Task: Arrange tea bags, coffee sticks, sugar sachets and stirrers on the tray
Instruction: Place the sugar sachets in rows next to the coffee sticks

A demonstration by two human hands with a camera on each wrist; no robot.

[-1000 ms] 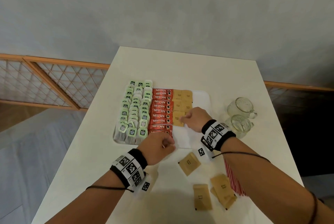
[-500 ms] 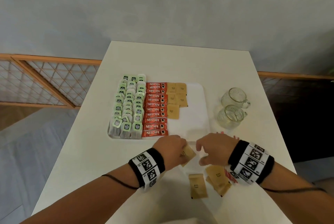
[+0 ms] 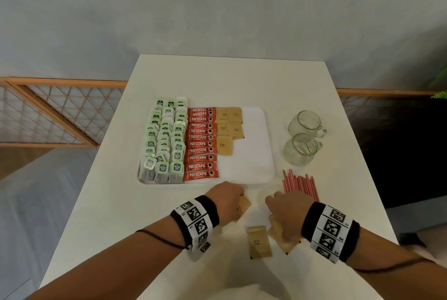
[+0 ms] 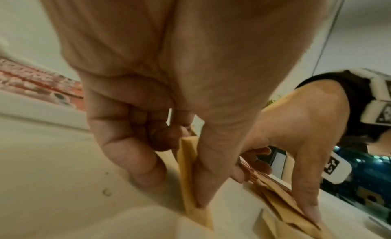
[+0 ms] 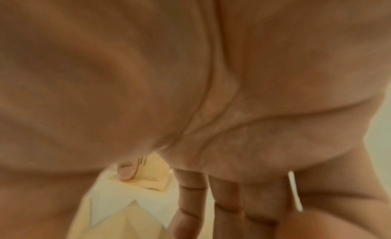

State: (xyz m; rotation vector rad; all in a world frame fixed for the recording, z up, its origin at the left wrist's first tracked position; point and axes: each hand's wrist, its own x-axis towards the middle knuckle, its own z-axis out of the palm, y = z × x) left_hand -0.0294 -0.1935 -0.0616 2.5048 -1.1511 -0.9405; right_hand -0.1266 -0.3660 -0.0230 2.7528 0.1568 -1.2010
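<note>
A brown sugar sachet [image 3: 243,205] lies on the white counter [image 3: 116,203] just short of the tray's near edge, pinched by the left hand [image 3: 226,201]; in the left wrist view the thumb [image 4: 211,167] presses its flap while the other fingers curl beside it. At about 3 o'clock from that sachet, the right hand [image 3: 287,212] rests with fingers spread loosely over a small heap of sachets [image 3: 281,239], its thumb touching one; whether it has truly gripped any cannot be told. One loose sachet [image 3: 259,241] lies flat between the wrists, toward 6 o'clock. The red-and-white stirrers [image 3: 300,184] sit on the counter at 1 o'clock from the right hand, just beside its knuckles. The white tray [image 3: 254,154] lies at 12 o'clock, holding rows of green-tagged tea bags [image 3: 165,142] on its 9 o'clock side, red coffee sticks [image 3: 200,143] next to them, and five sugar sachets [image 3: 228,128] beside those. Two glass mugs [image 3: 303,137] stand at 3 o'clock of the tray, well apart from it.
</note>
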